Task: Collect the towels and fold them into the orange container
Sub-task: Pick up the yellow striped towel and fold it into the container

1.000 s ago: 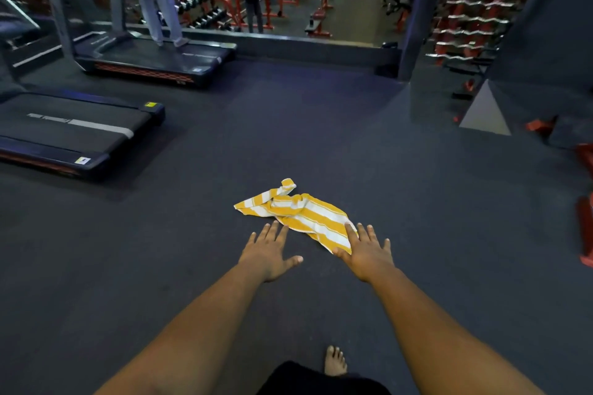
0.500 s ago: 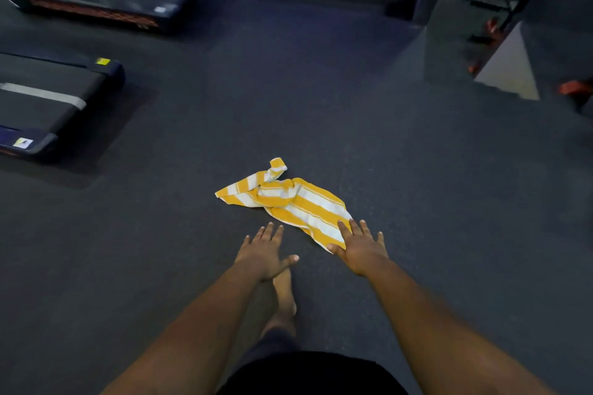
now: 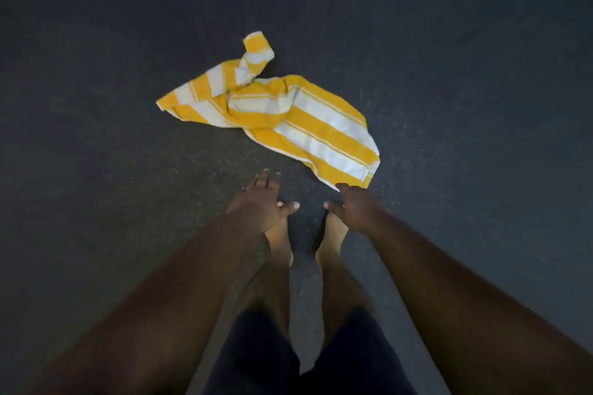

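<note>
A yellow and white striped towel (image 3: 282,112) lies crumpled on the dark floor, one end twisted up at the far side. My right hand (image 3: 356,207) reaches down to the towel's near right corner. Its fingertips are at the edge of the cloth and its thumb sticks out to the left, apart from the fingers. My left hand (image 3: 261,202) hovers with spread fingers a little left of that, short of the towel and touching nothing. No orange container is in view.
Dark speckled rubber floor (image 3: 128,234) fills the whole view around the towel. My two bare feet (image 3: 279,240) stand just below my hands, with my dark shorts (image 3: 256,356) at the bottom edge.
The view has tipped down and closer, so the treadmills are out of sight. Both feet now stand together behind the towel. My right hand's fingers have bent down onto the near corner.
</note>
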A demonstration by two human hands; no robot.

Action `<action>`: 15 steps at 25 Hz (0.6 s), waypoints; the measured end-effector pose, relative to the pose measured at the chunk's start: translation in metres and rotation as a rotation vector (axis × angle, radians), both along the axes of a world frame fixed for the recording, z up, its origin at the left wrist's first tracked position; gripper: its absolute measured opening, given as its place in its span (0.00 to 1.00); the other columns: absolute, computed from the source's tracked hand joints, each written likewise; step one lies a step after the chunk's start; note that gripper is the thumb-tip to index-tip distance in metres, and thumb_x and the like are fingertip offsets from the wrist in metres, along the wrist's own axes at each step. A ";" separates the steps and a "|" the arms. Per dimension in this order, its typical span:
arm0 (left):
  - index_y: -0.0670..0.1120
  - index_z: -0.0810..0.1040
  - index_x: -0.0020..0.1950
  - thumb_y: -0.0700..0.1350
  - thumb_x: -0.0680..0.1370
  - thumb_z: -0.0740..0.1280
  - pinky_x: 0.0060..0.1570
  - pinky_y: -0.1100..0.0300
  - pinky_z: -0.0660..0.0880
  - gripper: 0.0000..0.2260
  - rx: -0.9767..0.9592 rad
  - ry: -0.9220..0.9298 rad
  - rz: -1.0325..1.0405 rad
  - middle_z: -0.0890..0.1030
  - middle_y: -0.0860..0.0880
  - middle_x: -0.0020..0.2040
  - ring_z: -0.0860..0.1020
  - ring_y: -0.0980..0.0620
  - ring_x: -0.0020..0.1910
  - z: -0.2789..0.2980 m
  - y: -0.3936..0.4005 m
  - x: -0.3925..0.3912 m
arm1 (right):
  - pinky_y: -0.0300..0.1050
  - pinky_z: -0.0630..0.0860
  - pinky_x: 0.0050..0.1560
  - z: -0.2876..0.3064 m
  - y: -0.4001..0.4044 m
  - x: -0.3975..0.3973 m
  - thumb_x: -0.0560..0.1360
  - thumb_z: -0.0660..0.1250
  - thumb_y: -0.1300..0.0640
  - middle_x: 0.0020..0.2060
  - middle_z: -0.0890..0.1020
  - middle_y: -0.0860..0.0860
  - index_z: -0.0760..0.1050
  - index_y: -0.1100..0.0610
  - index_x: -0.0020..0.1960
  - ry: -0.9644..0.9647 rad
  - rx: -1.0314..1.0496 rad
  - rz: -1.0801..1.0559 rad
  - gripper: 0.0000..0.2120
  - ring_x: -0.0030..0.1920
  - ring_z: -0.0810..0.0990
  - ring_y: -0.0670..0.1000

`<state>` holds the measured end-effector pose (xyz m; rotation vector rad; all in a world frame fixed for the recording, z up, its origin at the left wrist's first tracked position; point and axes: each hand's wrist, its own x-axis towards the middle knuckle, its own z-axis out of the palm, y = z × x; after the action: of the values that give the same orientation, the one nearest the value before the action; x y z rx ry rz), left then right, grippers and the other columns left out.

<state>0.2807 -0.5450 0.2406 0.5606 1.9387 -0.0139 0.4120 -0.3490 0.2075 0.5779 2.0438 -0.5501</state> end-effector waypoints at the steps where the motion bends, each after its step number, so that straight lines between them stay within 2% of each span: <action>1: 0.48 0.45 0.84 0.68 0.80 0.58 0.78 0.42 0.55 0.41 -0.003 -0.004 -0.022 0.44 0.45 0.84 0.50 0.42 0.82 -0.042 0.007 -0.009 | 0.60 0.74 0.64 -0.045 0.003 -0.008 0.79 0.59 0.32 0.68 0.75 0.59 0.62 0.53 0.78 -0.026 -0.016 0.004 0.36 0.66 0.74 0.63; 5: 0.49 0.47 0.84 0.68 0.80 0.59 0.78 0.41 0.57 0.41 -0.022 0.015 -0.033 0.46 0.46 0.84 0.51 0.42 0.82 -0.190 0.014 -0.027 | 0.57 0.78 0.52 -0.194 0.015 -0.034 0.80 0.61 0.35 0.60 0.78 0.58 0.64 0.54 0.73 0.011 0.049 0.040 0.30 0.60 0.78 0.63; 7: 0.49 0.47 0.84 0.68 0.80 0.59 0.78 0.41 0.57 0.41 -0.043 0.017 0.003 0.46 0.46 0.84 0.51 0.42 0.82 -0.258 0.005 -0.026 | 0.54 0.75 0.44 -0.262 0.013 -0.045 0.80 0.61 0.36 0.56 0.80 0.58 0.65 0.56 0.69 0.058 0.090 0.066 0.28 0.55 0.79 0.63; 9: 0.49 0.47 0.84 0.67 0.80 0.61 0.77 0.41 0.57 0.41 -0.063 0.004 0.019 0.47 0.45 0.84 0.50 0.42 0.82 -0.306 -0.005 -0.019 | 0.52 0.70 0.41 -0.316 0.006 -0.051 0.81 0.62 0.38 0.54 0.80 0.58 0.65 0.57 0.67 0.058 0.112 0.088 0.26 0.54 0.80 0.64; 12: 0.49 0.46 0.84 0.67 0.80 0.61 0.77 0.40 0.56 0.41 -0.088 -0.023 -0.003 0.46 0.45 0.84 0.50 0.42 0.82 -0.342 -0.017 -0.011 | 0.52 0.68 0.44 -0.358 0.000 -0.059 0.83 0.61 0.46 0.55 0.79 0.57 0.69 0.56 0.66 0.040 0.157 0.089 0.18 0.56 0.79 0.63; 13: 0.49 0.46 0.84 0.67 0.80 0.61 0.77 0.40 0.55 0.42 -0.096 -0.019 -0.008 0.46 0.45 0.84 0.50 0.42 0.82 -0.343 -0.021 -0.010 | 0.52 0.69 0.45 -0.360 0.000 -0.059 0.83 0.60 0.51 0.55 0.79 0.57 0.71 0.55 0.66 0.038 0.168 0.100 0.14 0.56 0.79 0.63; 15: 0.50 0.46 0.84 0.68 0.79 0.60 0.77 0.40 0.55 0.42 -0.117 -0.017 -0.002 0.46 0.45 0.84 0.49 0.42 0.82 -0.332 -0.026 -0.012 | 0.51 0.70 0.47 -0.349 0.002 -0.059 0.82 0.57 0.56 0.55 0.80 0.57 0.72 0.53 0.67 0.043 0.164 0.093 0.14 0.56 0.78 0.63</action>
<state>0.2692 -0.5711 -0.0919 0.4838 1.9073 -0.1231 0.3529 -0.3471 -0.1417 0.5685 2.1579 -0.3451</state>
